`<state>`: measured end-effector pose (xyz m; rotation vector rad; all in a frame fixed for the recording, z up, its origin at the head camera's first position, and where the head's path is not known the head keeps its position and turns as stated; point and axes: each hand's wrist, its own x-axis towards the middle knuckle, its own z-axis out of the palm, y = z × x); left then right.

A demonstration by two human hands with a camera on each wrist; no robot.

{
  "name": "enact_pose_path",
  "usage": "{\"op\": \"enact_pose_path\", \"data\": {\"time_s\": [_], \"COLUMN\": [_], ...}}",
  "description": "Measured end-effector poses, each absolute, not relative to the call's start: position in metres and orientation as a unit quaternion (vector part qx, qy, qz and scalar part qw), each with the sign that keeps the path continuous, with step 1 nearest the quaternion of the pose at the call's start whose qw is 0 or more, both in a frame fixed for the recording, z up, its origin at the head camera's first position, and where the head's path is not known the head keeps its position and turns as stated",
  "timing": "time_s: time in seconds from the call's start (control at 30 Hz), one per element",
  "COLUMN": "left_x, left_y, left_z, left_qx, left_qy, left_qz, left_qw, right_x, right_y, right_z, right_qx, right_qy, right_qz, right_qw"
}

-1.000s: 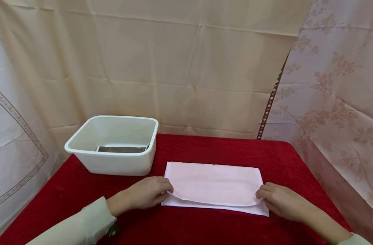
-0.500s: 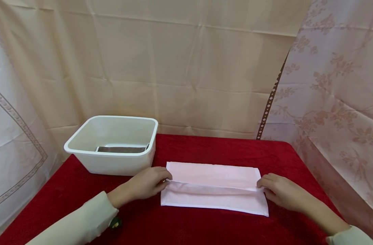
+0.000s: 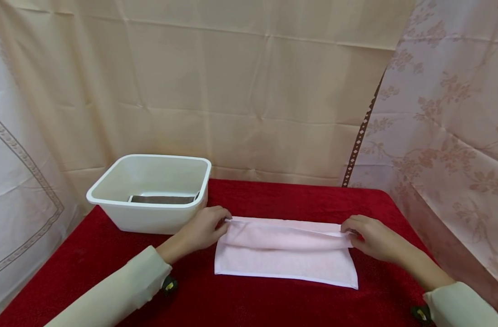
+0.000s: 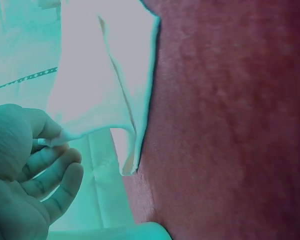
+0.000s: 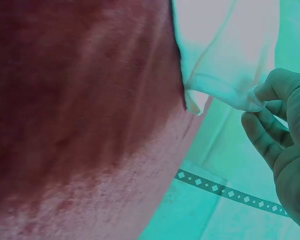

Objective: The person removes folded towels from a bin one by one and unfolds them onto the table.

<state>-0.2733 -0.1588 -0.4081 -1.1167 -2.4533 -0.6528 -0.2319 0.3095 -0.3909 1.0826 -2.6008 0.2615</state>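
Note:
A pale pink towel (image 3: 289, 263) with white edges lies on the red-covered table, its upper layer lifted and folded back toward the far edge. My left hand (image 3: 205, 228) pinches the raised layer's left corner between thumb and fingers; the left wrist view shows that grip on the towel (image 4: 97, 75) closely. At the opposite corner my right hand (image 3: 373, 237) pinches the same layer. In the right wrist view, the thumb and index of the right hand (image 5: 285, 130) hold the towel's (image 5: 225, 50) edge, which hangs in a loose curve above the table.
A white plastic basin (image 3: 150, 218) stands at the back left, close to my left hand. Inside it lies a dark grey-brown item with a pale edge (image 3: 163, 200). Beige curtains (image 3: 240, 91) hang behind the red table (image 3: 273, 304).
Both hands have moved away from me, carrying the towel's near edge up and over toward its far edge. More of the lower layer now shows. The basin stays put.

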Motion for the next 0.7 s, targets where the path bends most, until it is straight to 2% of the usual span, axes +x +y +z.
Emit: {"op": "enact_pose_path", "data": {"time_s": [0.13, 0.43, 0.7], "left_x": [-0.279, -0.290, -0.305], "left_y": [-0.154, -0.131, -0.122], "left_z": [-0.408, -0.410, -0.413], "left_qx": [-0.355, -0.261, -0.215], "left_qy": [-0.879, -0.903, -0.900], "left_qz": [-0.264, -0.300, -0.336], "left_qw": [0.178, 0.161, 0.175], "right_x": [-0.242, -0.257, -0.274], "right_y": [0.309, 0.308, 0.308], "right_z": [-0.390, -0.387, -0.382], "right_qx": [0.387, 0.348, 0.319], "right_qy": [-0.901, -0.915, -0.930], "right_qz": [0.108, 0.163, 0.155], "right_qw": [0.166, 0.121, 0.095]}}
